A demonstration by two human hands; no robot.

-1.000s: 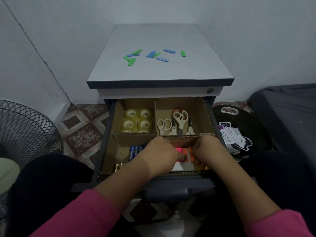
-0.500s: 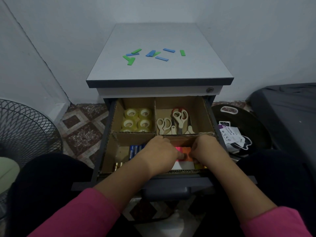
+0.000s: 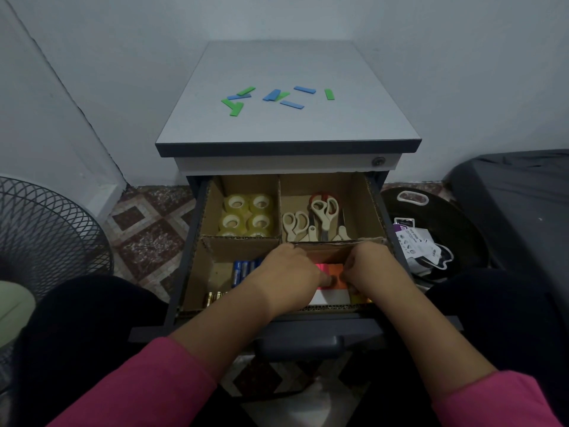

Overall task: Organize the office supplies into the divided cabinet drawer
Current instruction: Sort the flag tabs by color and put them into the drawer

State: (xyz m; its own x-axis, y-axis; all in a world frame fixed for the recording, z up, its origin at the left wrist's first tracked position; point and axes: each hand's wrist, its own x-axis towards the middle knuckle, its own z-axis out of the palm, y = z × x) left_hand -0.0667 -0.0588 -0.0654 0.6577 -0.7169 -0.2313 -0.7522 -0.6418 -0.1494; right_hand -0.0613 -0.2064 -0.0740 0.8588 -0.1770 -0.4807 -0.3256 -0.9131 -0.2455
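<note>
- Cabinet (image 3: 286,121): grey top; green and blue strips (image 3: 272,95) scattered on it.
- Drawer (image 3: 191,241) pulled out, cardboard dividers, four compartments.
- Far left: tape rolls (image 3: 248,215). Far right: scissors (image 3: 314,220). Near left: batteries (image 3: 243,269).
- Near right: pink and orange sticky notes (image 3: 331,272).
- Left hand (image 3: 286,272) and right hand (image 3: 369,269) both in near-right compartment, fingers curled down onto the notes; exact grip cannot be told.

We see both hands (image 3: 326,272) covering most of the sticky notes (image 3: 334,270) at the drawer's (image 3: 197,241) front right compartment; fingertips hidden.
</note>
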